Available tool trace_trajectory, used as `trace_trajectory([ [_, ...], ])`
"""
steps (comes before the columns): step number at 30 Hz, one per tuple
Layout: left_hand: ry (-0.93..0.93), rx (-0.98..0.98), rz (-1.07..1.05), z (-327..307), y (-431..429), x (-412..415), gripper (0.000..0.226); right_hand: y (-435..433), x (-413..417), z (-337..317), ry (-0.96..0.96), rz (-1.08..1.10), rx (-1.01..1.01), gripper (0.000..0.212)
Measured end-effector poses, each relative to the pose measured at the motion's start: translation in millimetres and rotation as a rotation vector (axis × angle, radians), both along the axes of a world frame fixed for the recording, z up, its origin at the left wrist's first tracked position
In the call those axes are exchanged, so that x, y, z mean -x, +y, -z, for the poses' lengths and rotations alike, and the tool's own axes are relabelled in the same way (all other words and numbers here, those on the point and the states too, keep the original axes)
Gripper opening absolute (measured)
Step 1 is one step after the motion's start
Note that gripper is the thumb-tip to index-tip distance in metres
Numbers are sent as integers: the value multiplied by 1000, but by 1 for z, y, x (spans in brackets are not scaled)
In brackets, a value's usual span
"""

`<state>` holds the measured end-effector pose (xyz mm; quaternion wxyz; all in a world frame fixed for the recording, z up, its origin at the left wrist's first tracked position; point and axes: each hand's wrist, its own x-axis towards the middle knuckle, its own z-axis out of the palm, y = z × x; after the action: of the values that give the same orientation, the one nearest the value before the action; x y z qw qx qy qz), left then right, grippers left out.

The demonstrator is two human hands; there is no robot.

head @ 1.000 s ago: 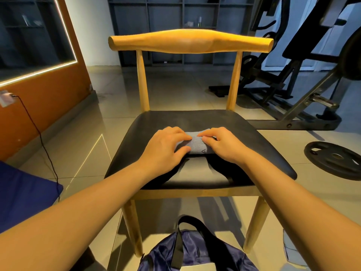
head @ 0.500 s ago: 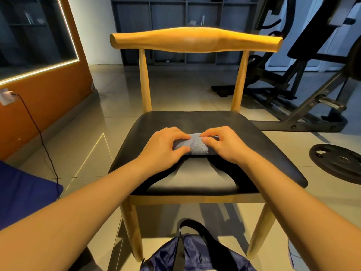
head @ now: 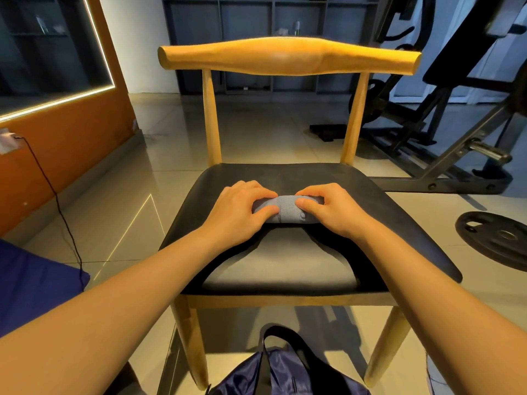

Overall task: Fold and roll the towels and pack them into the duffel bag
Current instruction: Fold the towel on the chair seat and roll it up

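A small grey towel (head: pixel 286 209), rolled into a short cylinder, lies on the black seat of a wooden chair (head: pixel 356 195). My left hand (head: pixel 239 212) grips the roll's left end, fingers curled over its top and thumb at its near side. My right hand (head: pixel 330 208) grips the right end the same way. Only the middle of the roll shows between my hands. A dark blue duffel bag (head: pixel 288 372) with black straps sits on the floor under the chair's front edge, partly cut off by the frame.
The chair's wooden backrest (head: pixel 288 57) rises behind the seat. A black weight plate (head: pixel 496 238) lies on the tiled floor to the right, gym machine (head: pixel 456 115) behind it. At left are an orange wall, a black cable (head: pixel 57 201) and a blue cloth (head: pixel 31 283).
Both hands have moved slightly farther along the seat with the towel, and the roll looks tighter and thicker. The view has shifted a little closer to the chair.
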<state>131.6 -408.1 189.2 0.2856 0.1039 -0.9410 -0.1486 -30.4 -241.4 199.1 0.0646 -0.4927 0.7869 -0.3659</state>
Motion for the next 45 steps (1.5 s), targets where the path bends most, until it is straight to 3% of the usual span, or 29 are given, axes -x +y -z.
trace_trajectory([
  [10, -126, -265, 16, -4, -17, 17, 28, -14, 12, 4, -38, -3, 69, 12],
  [14, -64, -207, 60, 4, -22, 18, 37, -23, 17, 6, -63, 56, 15, 19],
  [22, -250, -354, 37, -8, -34, 31, 31, -25, 22, 2, -101, 2, 17, 22],
  [26, -311, -366, 35, -14, -38, 36, 33, -28, 20, 10, 5, 72, -3, 25],
  [30, -425, -328, 29, -24, -42, 39, 41, -29, 17, 10, 20, 84, -22, 25],
  [38, -660, -441, 1, -38, -45, 37, 68, -17, 9, 3, -56, 32, -35, 22],
  [45, -679, -499, 3, -42, -28, 26, 51, 0, -4, -3, -85, 14, -43, 24],
])
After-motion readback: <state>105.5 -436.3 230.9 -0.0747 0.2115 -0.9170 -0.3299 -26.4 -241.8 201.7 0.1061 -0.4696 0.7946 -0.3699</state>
